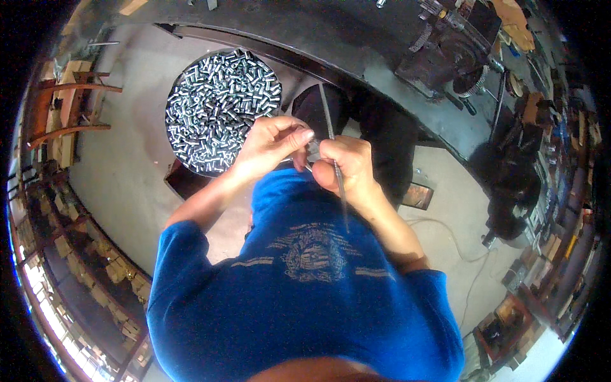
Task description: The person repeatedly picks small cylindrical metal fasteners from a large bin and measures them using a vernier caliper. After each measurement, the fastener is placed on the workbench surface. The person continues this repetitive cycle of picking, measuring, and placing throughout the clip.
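Note:
My left hand [272, 145] is closed in a pinch, thumb against the fingers. Something small and greyish shows between the two hands, too small to name; whether the left fingers grip it is partly hidden. Close beside it, my right hand [347, 164] is a fist around a long thin grey metal rod [326, 111]. The rod stands out past the fist at both ends, one toward the bench and one toward my shirt. Left of the hands is a large round container [167, 121] heaped with short shiny metal sleeves [223, 105].
A dark workbench [356, 38] runs across the far side, with a greasy vise-like machine [439, 57] on its right. A wooden chair-like frame [76, 105] stands at left. Shelves of small blocks [89, 280] curve along the lower left. A cable [455, 239] lies on the floor at right.

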Action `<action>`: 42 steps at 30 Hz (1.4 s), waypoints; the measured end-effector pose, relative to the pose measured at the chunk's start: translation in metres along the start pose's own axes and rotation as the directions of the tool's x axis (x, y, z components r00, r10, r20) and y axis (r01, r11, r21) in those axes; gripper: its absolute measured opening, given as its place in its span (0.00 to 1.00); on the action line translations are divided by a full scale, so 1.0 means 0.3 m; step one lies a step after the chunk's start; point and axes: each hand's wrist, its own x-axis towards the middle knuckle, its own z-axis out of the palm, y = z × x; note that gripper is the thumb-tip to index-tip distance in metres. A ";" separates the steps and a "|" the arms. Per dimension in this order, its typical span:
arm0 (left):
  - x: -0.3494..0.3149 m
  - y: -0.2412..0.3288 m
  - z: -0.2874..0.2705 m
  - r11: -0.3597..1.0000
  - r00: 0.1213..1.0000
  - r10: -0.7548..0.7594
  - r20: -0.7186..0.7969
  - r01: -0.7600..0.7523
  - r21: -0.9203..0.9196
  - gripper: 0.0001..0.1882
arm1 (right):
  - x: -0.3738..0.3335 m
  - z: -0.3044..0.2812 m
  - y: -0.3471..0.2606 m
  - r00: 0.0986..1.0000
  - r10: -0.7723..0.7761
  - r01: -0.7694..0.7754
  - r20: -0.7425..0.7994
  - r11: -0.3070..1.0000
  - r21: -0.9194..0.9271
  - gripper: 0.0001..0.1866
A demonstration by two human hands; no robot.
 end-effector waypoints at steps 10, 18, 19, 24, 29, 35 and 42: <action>0.025 0.002 -0.037 0.985 0.982 0.174 -0.078 -0.175 -0.004 0.10 | -0.054 -0.059 -0.021 0.898 0.423 -0.432 0.120 0.802 0.412 0.14; 0.042 -0.002 -0.083 0.496 0.818 0.566 -0.101 -0.240 0.834 0.12 | -0.047 -0.099 -0.139 0.994 0.006 -0.043 0.110 0.942 0.332 0.17; 0.041 -0.005 -0.085 0.458 0.811 0.580 -0.077 -0.247 0.854 0.13 | -0.042 -0.096 -0.144 0.994 0.009 -0.044 0.113 0.948 0.315 0.16; 0.034 -0.001 -0.063 0.361 0.789 0.614 0.020 -0.303 0.882 0.13 | -0.025 -0.082 -0.143 0.986 0.064 -0.103 0.153 0.958 0.266 0.13; 0.068 0.005 0.013 0.238 0.731 0.646 0.220 -0.467 0.852 0.16 | 0.032 0.010 -0.025 0.963 0.248 -0.267 0.101 0.917 0.298 0.13; 0.197 0.017 -0.112 0.140 0.774 0.605 0.188 -0.336 0.931 0.10 | -0.040 -0.100 -0.053 0.940 0.341 -0.324 -0.013 0.903 0.283 0.12; 0.701 0.212 -0.165 0.157 0.800 0.596 0.068 -0.198 0.968 0.14 | -0.090 -0.106 -0.117 0.901 0.402 -0.260 -0.163 0.801 0.539 0.16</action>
